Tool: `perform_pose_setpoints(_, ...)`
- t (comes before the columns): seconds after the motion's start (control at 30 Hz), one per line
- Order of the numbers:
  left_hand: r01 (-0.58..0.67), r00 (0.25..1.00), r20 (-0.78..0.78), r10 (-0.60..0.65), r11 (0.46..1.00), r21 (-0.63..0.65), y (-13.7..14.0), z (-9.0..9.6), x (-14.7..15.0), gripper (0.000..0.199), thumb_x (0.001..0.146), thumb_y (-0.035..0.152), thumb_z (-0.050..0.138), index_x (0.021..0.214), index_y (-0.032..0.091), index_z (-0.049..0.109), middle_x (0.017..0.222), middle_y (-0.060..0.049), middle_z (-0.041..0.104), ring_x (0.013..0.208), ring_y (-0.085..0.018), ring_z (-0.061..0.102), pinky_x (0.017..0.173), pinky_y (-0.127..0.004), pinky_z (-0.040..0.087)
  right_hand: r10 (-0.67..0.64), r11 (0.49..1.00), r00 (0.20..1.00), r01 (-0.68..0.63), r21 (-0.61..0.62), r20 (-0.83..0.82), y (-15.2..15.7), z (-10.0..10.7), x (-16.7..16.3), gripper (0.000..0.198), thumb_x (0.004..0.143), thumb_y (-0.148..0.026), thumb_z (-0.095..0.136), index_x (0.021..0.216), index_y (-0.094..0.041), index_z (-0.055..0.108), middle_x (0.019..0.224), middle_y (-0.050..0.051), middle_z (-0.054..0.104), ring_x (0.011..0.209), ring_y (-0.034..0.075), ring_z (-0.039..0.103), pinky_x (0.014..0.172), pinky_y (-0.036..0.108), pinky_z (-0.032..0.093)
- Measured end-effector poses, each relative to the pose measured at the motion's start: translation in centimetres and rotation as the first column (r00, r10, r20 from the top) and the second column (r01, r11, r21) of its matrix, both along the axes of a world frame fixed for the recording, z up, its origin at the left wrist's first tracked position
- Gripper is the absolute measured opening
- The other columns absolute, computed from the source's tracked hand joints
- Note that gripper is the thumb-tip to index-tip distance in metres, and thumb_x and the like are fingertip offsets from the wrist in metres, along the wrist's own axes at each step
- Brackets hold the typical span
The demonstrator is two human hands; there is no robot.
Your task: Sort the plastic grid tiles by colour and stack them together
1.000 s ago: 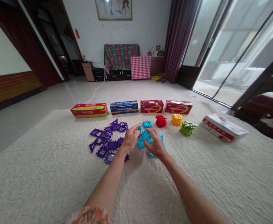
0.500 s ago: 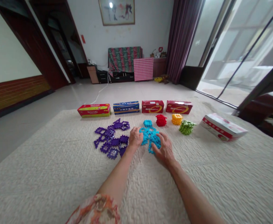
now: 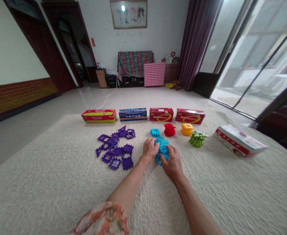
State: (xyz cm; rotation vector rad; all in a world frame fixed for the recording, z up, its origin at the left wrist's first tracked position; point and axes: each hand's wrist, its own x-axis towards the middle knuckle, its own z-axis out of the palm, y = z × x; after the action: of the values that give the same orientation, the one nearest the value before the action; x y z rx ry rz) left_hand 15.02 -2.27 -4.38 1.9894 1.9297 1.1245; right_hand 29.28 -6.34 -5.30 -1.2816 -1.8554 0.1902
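Note:
Light-blue interlocking plastic tiles (image 3: pixel 162 145) lie bunched in a heap between my two hands. From the left, my left hand (image 3: pixel 150 148) presses on the heap with curled fingers. My right hand (image 3: pixel 174 163) cups the opposite side, its thumb and fingers bent around the tiles. A single light-blue tile (image 3: pixel 154 132) lies just beyond the heap. To the left, purple interlocking tiles (image 3: pixel 118 151) are spread flat, touched by neither hand. Red (image 3: pixel 169 130), yellow (image 3: pixel 187 129) and green tile clusters (image 3: pixel 197 139) stand to the right.
Along the far side stand a red-yellow box (image 3: pixel 98 116), a blue box (image 3: pixel 133 115) and two red boxes (image 3: pixel 161 115). A white-and-red box (image 3: pixel 239 141) lies at the right. Everything rests on a cream quilted cover (image 3: pixel 60 182).
The light-blue tiles are drawn into a tighter heap. My left hand has moved right and slightly nearer, closer to my right hand. The view has shifted a little.

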Motion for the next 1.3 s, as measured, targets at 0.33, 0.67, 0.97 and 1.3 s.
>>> perform_pose_setpoints(0.33, -0.029, 0.984, 0.176, 0.014, 0.996, 0.083, 0.3, 0.2, -0.3, 0.026, 0.088, 0.027, 0.053, 0.106, 0.016, 0.068, 0.111, -0.011, 0.069, 0.108, -0.021, 0.063, 0.099, -0.033, 0.047, -0.052, 0.999, 0.999, 0.051, 0.013, 0.014, 0.8, -0.4, 1.1, 0.043, 0.083, -0.033, 0.052, 0.122, -0.015, 0.053, 0.121, 0.017, 0.056, 0.113, 0.031, 0.055, 0.098, 0.048, 0.045)
perform_pose_setpoints(0.67, -0.322, 0.934, 0.178, 0.310, 0.946, 0.043, 1.0, 0.4, -6.6, 0.026, 0.082, 0.018, 0.046, 0.094, 0.016, 0.069, 0.104, -0.012, 0.071, 0.105, -0.022, 0.064, 0.098, -0.034, 0.047, -0.048, 0.999, 0.999, 0.048, -0.011, 0.005, 0.8, -0.1, 1.0, 0.044, 0.082, -0.035, 0.053, 0.122, -0.016, 0.053, 0.123, 0.016, 0.055, 0.114, 0.031, 0.054, 0.098, 0.049, 0.045)
perform_pose_setpoints(0.97, -0.285, 0.899, 0.352, 0.259, 0.958, 0.022, 5.3, -0.1, -3.7, 0.032, 0.083, 0.016, 0.042, 0.096, 0.017, 0.072, 0.102, -0.008, 0.074, 0.099, -0.018, 0.067, 0.091, -0.028, 0.049, -0.057, 0.996, 0.997, 0.054, -0.065, -0.044, 0.1, 0.4, 1.2, 0.051, 0.082, -0.034, 0.055, 0.130, -0.017, 0.047, 0.130, 0.016, 0.048, 0.121, 0.030, 0.050, 0.101, 0.050, 0.044)
perform_pose_setpoints(1.3, -0.315, 0.824, 0.486, 0.292, 0.948, -0.035, 7.8, -0.8, -5.5, 0.034, 0.082, 0.020, 0.044, 0.102, 0.016, 0.072, 0.092, -0.004, 0.076, 0.082, -0.016, 0.069, 0.077, -0.025, 0.051, -0.062, 0.992, 0.998, 0.063, -0.112, 0.018, 0.2, 1.0, 1.5, 0.048, 0.080, -0.033, 0.057, 0.125, -0.017, 0.050, 0.120, 0.014, 0.053, 0.112, 0.028, 0.054, 0.096, 0.048, 0.047)
